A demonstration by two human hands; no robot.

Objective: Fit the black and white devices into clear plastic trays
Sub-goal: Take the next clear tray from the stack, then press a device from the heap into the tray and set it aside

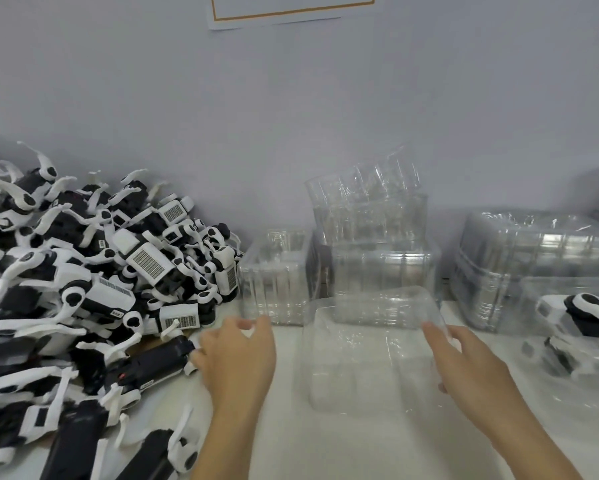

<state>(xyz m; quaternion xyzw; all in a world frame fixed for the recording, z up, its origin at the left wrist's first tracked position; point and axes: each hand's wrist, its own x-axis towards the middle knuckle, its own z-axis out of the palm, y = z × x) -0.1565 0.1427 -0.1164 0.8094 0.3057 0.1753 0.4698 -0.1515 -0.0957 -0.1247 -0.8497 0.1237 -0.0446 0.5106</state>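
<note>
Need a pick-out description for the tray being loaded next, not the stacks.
Start at the heap of black and white devices on the left, then move right past the left hand. The empty clear tray lies alone on the table, tilted, the right hand at its right edge. The other trays behind are stacked.
</note>
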